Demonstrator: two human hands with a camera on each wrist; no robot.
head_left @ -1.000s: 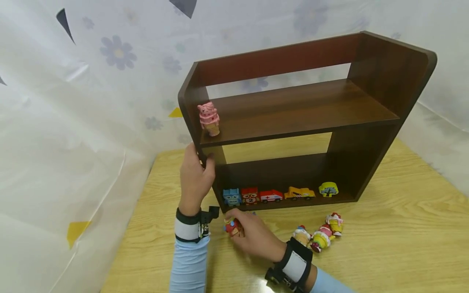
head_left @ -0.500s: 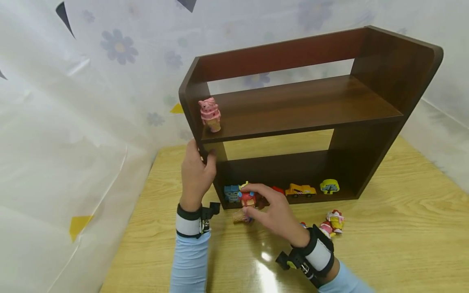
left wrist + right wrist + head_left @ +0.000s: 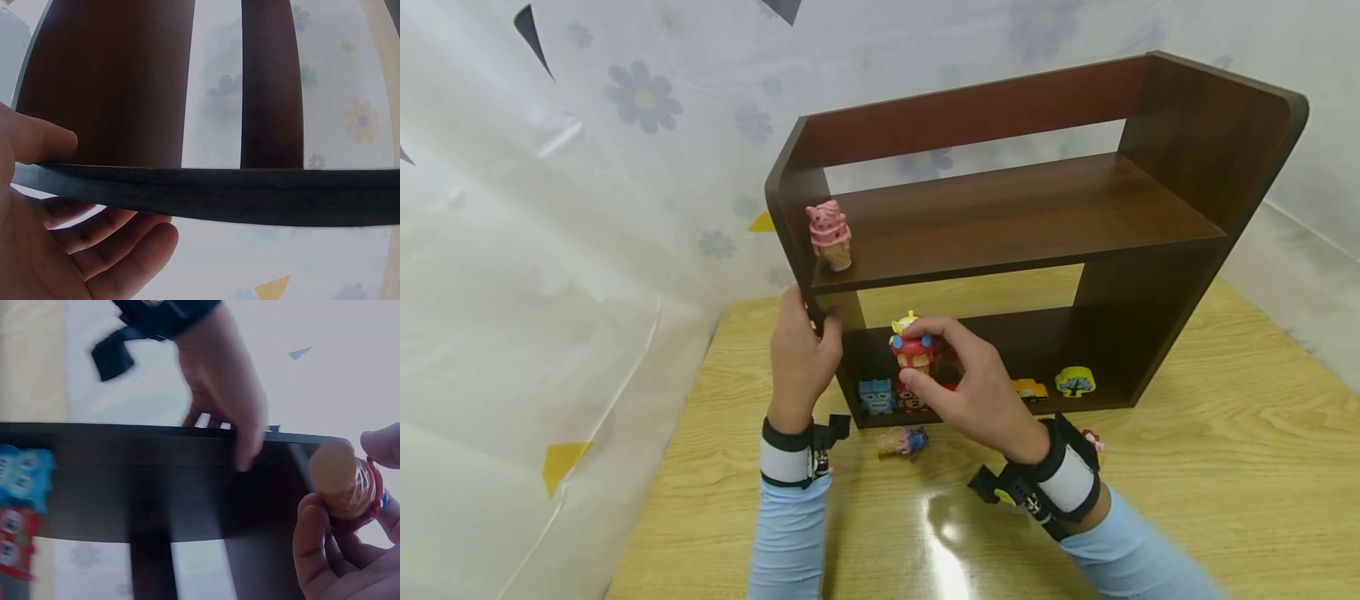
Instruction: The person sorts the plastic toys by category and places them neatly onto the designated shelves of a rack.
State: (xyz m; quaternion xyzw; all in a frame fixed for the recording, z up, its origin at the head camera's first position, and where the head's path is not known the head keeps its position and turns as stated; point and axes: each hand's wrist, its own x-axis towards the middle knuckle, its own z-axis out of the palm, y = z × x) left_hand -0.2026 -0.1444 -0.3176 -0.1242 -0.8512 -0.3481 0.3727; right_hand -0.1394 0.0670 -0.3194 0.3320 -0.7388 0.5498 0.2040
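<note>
My left hand (image 3: 805, 358) grips the left side panel of a dark brown two-tier shelf (image 3: 1000, 221); in the left wrist view the thumb (image 3: 50, 139) lies on the inner face and the fingers on the outer. Between thumb and fingers, my right hand (image 3: 981, 396) pinches a toy ice cream cone (image 3: 914, 353) with a red and yellow top. It is upright in front of the lower compartment, and its round base faces the right wrist camera. A pink ice cream cone toy (image 3: 831, 237) stands at the left end of the upper board.
On the lower board stand a blue owl block (image 3: 877, 397), a red owl block (image 3: 913, 397), a yellow truck (image 3: 1028, 389) and a tree block (image 3: 1075, 382). Another cone toy (image 3: 893, 442) lies on the table before the shelf. The right forearm mostly hides other toys.
My right hand has lifted the red and yellow ice cream cone off the table, up past the lower board's front edge. My left hand keeps its grip on the shelf.
</note>
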